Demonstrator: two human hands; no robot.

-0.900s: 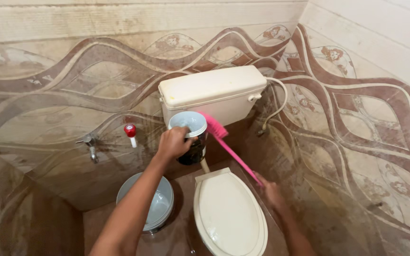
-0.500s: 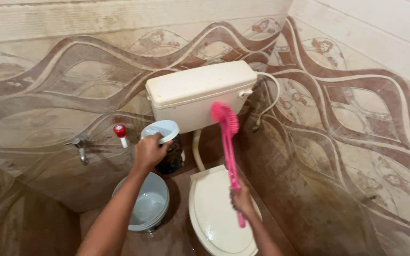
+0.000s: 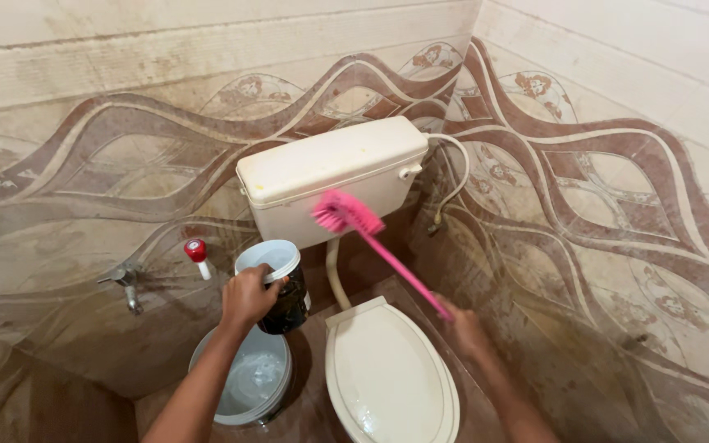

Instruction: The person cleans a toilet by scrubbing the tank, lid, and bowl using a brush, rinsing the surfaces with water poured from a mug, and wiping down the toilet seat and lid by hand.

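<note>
Pink plastic marks the brush (image 3: 375, 246) in the right hand (image 3: 463, 328); that hand's grip is closed round the low end of the long handle, and the bristle head slants up and to the left of it, in front of the cream cistern (image 3: 334, 180), whether touching it or just off it I cannot tell; the left hand (image 3: 248, 295) has its grip closed over the rim of a dark mug (image 3: 276, 283) with a pale blue inside, held tilted in the air; straight below that grip stands a pale bucket (image 3: 249, 381) on the brown floor, with a little water in it; between the two hands, and lower, lies the toilet (image 3: 391, 381) with its cream lid shut, wet patches shining near its front; a thin white pipe runs from the cistern down behind the lid, just right of the mug; left of the left hand's grip a small red-capped white valve (image 3: 198, 254) sticks out of the patterned brown wall tiles, and farther left a metal tap (image 3: 127, 283); up and to the right of the brush head a white hose (image 3: 453, 176) loops from the cistern's side down the corner of the wall.
</note>
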